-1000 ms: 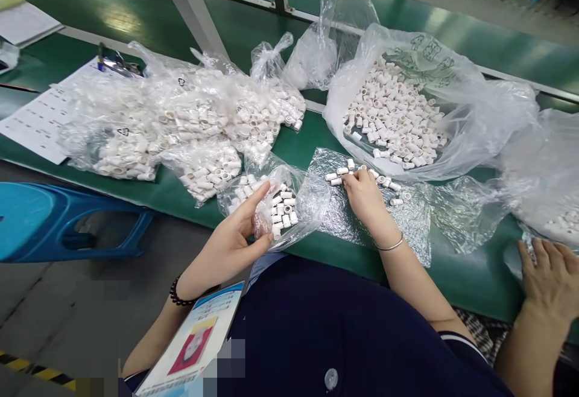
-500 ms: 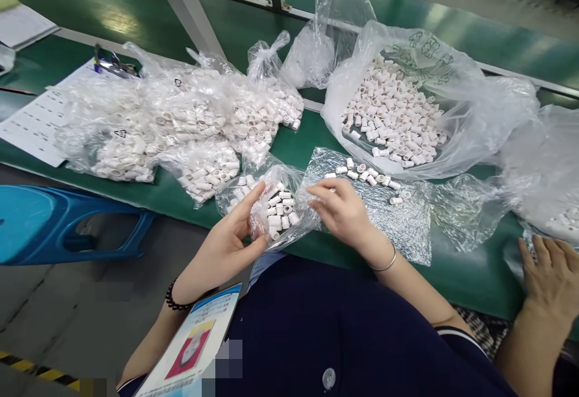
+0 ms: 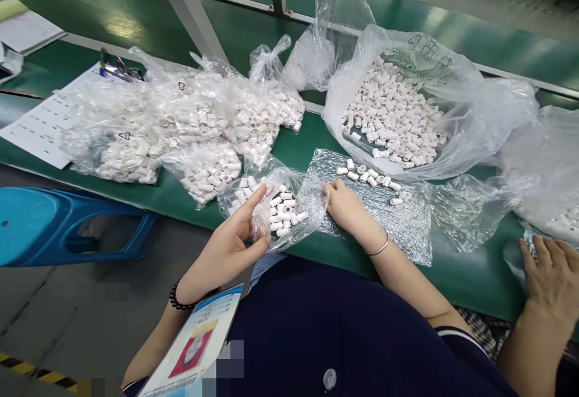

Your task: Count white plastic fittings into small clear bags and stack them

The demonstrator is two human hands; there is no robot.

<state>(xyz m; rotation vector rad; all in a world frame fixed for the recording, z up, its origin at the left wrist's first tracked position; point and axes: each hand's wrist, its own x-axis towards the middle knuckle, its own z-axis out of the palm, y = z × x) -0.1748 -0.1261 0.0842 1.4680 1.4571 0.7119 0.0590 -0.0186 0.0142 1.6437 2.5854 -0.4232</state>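
A clear plastic bag lies at the near edge of the green table, with short white pipe fittings inside. My left hand grips its left side, thumb toward me and fingers partly hidden behind the plastic. On the bag's right edge, my right hand is closed in a pinch, knuckles up. Beneath the right hand is a sheet of crinkled bubble wrap. A loose row of white fittings rests along the sheet's upper part.
A large open bag heaped with fittings stands behind the sheet. Filled bags pile up at the left, over a printed paper. Another person's hand rests at the right. A blue stool stands left of the table.
My right hand has moved slightly down and from loosely curled fingers to a pinch on the bag's edge. The bag's right side is spread wider, and the fittings inside have shifted.
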